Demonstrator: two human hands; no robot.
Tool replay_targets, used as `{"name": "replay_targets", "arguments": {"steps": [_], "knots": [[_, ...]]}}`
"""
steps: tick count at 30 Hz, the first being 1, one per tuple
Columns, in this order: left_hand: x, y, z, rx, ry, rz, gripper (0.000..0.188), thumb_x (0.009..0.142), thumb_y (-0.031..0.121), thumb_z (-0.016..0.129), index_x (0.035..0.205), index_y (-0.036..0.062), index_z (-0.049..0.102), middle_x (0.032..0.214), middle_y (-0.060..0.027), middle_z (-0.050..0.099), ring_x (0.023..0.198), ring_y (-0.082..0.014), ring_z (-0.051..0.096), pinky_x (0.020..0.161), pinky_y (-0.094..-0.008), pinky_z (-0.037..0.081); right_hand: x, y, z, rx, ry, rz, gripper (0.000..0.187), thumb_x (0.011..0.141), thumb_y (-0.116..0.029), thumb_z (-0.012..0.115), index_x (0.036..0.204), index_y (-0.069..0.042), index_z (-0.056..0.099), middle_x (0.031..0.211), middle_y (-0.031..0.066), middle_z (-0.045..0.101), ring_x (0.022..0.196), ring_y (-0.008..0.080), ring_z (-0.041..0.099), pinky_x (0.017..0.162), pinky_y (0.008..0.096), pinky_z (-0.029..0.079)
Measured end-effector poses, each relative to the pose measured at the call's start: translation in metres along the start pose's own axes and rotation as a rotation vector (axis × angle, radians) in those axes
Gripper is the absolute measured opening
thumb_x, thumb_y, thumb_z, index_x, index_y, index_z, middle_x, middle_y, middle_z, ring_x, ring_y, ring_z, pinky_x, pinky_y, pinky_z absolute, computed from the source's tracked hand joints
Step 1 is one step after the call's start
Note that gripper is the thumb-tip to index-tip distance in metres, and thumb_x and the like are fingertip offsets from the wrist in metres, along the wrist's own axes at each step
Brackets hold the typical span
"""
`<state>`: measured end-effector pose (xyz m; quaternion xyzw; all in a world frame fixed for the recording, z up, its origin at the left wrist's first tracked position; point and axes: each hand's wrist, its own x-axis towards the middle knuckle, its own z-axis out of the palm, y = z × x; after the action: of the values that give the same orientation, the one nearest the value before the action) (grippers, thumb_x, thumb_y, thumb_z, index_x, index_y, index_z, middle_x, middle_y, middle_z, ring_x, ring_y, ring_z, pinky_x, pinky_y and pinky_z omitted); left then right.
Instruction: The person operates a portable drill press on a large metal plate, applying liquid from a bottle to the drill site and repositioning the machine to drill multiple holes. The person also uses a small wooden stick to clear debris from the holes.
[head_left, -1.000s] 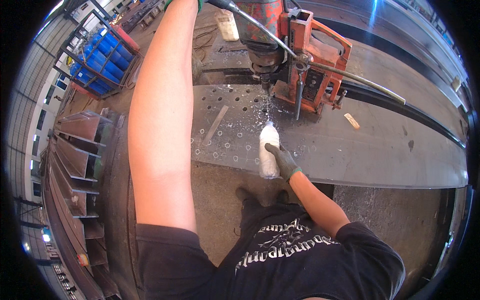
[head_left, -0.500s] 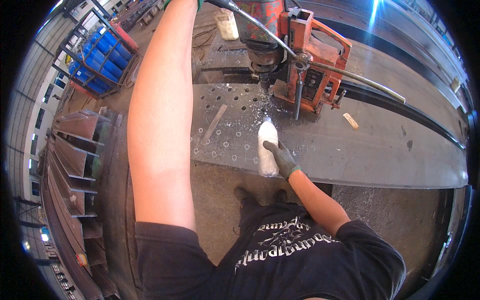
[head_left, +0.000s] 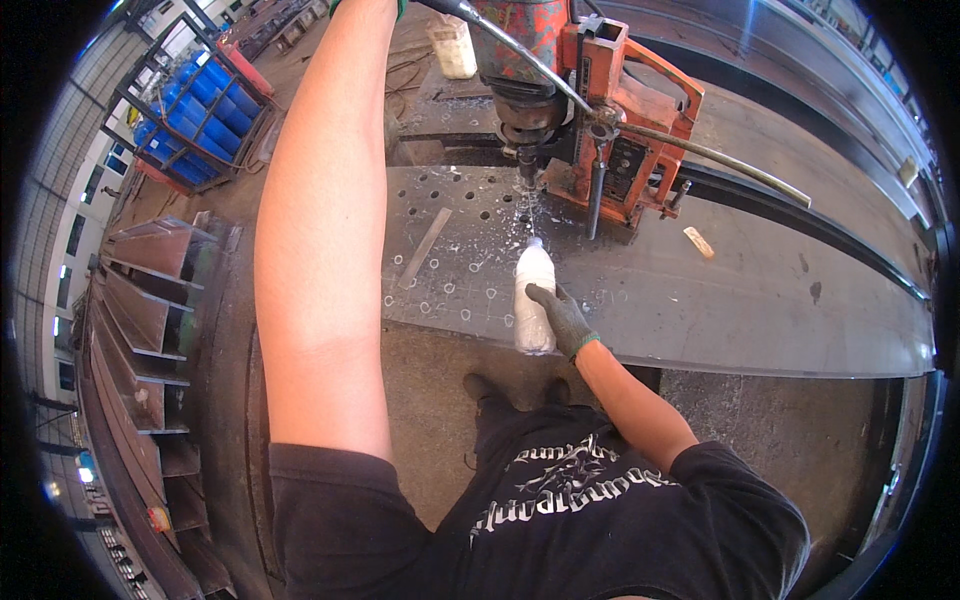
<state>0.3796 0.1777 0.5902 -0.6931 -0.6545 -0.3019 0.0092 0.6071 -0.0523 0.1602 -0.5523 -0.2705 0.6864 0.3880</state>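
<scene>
My right hand (head_left: 562,318), in a dark glove with a green cuff, is wrapped round a clear plastic bottle (head_left: 535,295) of milky white liquid. The bottle's narrow tip points at the bit of a red magnetic drill (head_left: 530,110), and a thin pale stream runs between them. Under the bit lies a steel plate (head_left: 640,310) with drilled holes, chalk circles and white splashes. My left arm reaches up to the top edge, where only the glove's green cuff (head_left: 398,8) shows; its fingers are out of view. Near it slants the drill's metal feed lever (head_left: 525,55).
A flat metal strip (head_left: 425,248) lies on the plate left of the bottle, and a small wooden piece (head_left: 699,241) on its right. Behind the drill stands a whitish jug (head_left: 453,48). Blue gas cylinders (head_left: 200,120) stand caged far left, above stacked steel beams (head_left: 150,330).
A thin pale stream now shows more plainly between the bottle tip and the bit. Both arms and the drill lever hold nearly the same place; the view has shifted very slightly.
</scene>
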Motion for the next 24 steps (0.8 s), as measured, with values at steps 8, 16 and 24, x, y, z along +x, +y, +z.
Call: {"name": "replay_targets", "arguments": {"steps": [8, 16, 24], "knots": [[0.0, 0.004, 0.0, 0.034, -0.004, -0.051, 0.065, 0.089, 0.067, 0.058, 0.094, 0.0072, 0.083, 0.104, -0.0233, 0.077, 0.109, -0.0378, 0.074, 0.095, -0.0458, 0.056, 0.0, 0.001, -0.003, -0.021, 0.035, 0.024, 0.065, 0.094, -0.031, 0.077, 0.145, 0.003, 0.054, 0.123, 0.0123, 0.068, 0.099, 0.0213, 0.07, 0.081, 0.0369, 0.06], [0.003, -0.003, 0.003, -0.004, -0.005, -0.014, 0.063, 0.089, 0.063, 0.058, 0.094, 0.0051, 0.082, 0.1, -0.0237, 0.077, 0.105, -0.037, 0.075, 0.094, -0.0457, 0.056, -0.012, -0.013, 0.004, -0.071, 0.03, 0.036, 0.069, 0.095, -0.034, 0.076, 0.146, 0.005, 0.052, 0.124, 0.0132, 0.068, 0.1, 0.022, 0.07, 0.086, 0.0364, 0.059], [0.004, -0.005, 0.004, -0.055, -0.006, 0.019, 0.056, 0.09, 0.056, 0.06, 0.093, 0.0046, 0.082, 0.096, -0.0241, 0.077, 0.1, -0.0363, 0.076, 0.09, -0.0447, 0.057, 0.012, 0.01, -0.009, -0.051, -0.029, -0.06, 0.07, 0.095, -0.035, 0.077, 0.149, 0.003, 0.052, 0.137, 0.0141, 0.064, 0.115, 0.0244, 0.066, 0.094, 0.0379, 0.056]]}}
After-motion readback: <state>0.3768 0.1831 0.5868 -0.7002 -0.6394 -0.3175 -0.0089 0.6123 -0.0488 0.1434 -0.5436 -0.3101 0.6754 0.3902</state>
